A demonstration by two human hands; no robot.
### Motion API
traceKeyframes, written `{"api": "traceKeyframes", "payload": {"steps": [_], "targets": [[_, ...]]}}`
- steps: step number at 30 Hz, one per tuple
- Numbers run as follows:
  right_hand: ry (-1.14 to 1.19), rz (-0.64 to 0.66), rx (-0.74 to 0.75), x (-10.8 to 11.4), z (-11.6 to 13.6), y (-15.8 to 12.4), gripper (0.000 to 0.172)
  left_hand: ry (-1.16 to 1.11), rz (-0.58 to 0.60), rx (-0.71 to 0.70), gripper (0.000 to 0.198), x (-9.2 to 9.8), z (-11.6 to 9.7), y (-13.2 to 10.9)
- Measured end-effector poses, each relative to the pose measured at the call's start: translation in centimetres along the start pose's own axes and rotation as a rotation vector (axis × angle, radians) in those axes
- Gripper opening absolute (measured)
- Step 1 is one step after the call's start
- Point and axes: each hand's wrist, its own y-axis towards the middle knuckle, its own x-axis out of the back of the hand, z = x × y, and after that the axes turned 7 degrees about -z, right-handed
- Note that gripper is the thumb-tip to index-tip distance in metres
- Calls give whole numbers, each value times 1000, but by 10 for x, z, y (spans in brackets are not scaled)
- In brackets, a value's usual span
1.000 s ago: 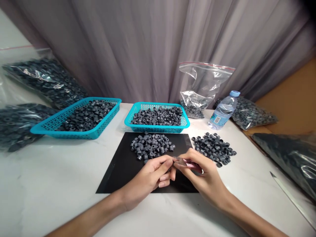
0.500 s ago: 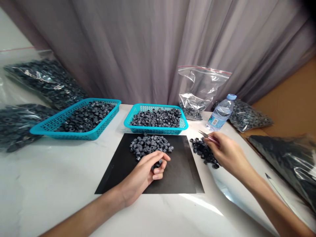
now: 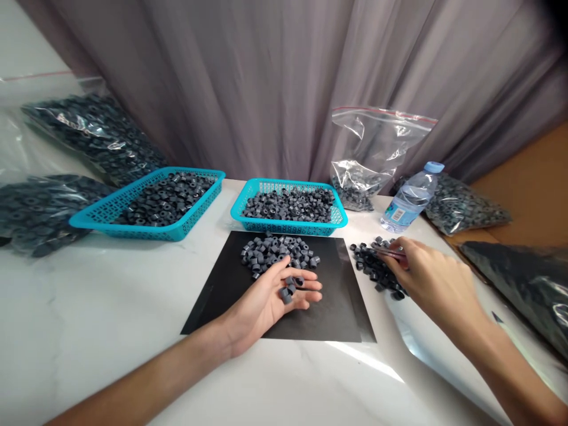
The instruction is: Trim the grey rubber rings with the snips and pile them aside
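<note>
My left hand is above the black mat, palm turned up and fingers loosely spread. Several small grey plastic rings rest in it. Just behind lies a heap of like grey rings on the mat. My right hand pinches a pair of tweezers, whose tips point left over a pile of darker, black rings beside the mat. Whether the tips grip a ring is too small to tell.
Two blue plastic baskets full of grey rings stand behind. A zip bag and a water bottle stand at back right. More filled bags lie on both sides, before a grey curtain.
My left hand has opened from a curl, exposing the rings in its palm. The tweezers' tips have come down over the black pile. The whole view has shifted slightly.
</note>
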Motion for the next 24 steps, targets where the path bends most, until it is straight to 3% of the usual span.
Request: {"api": "traceKeyframes", "payload": {"steps": [5, 9, 11, 18, 24], "targets": [[49, -99, 56, -3, 5, -2, 27, -6, 33, 18, 49, 1, 1, 0], [203, -195, 183, -10, 20, -6, 29, -22, 43, 24, 48, 3, 3, 1], [348, -168, 235, -15, 31, -11, 25, -50, 51, 35, 47, 3, 4, 2], [861, 108, 223, -31, 64, -28, 20, -12, 29, 5, 29, -1, 4, 0], [898, 32, 142, -37, 65, -27, 40, 48, 11, -47, 22, 1, 4, 2]]}}
